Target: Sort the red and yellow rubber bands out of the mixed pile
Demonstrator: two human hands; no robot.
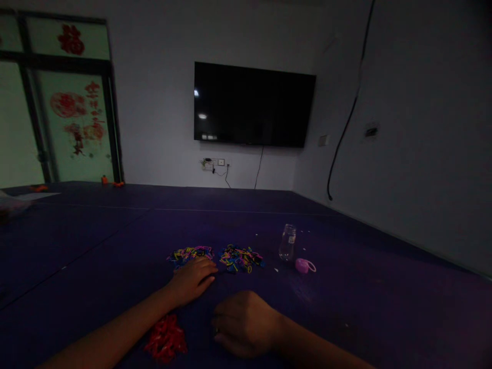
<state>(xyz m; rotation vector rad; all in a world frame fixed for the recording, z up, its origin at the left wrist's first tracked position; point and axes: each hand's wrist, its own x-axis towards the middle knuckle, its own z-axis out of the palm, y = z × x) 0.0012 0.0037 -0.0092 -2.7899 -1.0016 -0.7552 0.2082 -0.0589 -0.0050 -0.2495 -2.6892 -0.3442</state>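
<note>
Your red pile (166,339) lies by itself at 11 o'clock; farther on, the left mixed pile (193,251) and right mixed pile (239,258) lie separately near 12. The pink lid (302,265) is off the clear bottle (287,245) at 1. Your right hand (246,324) is curled, contents unclear; your left hand (192,279) lies open against the left mixed pile.
</note>
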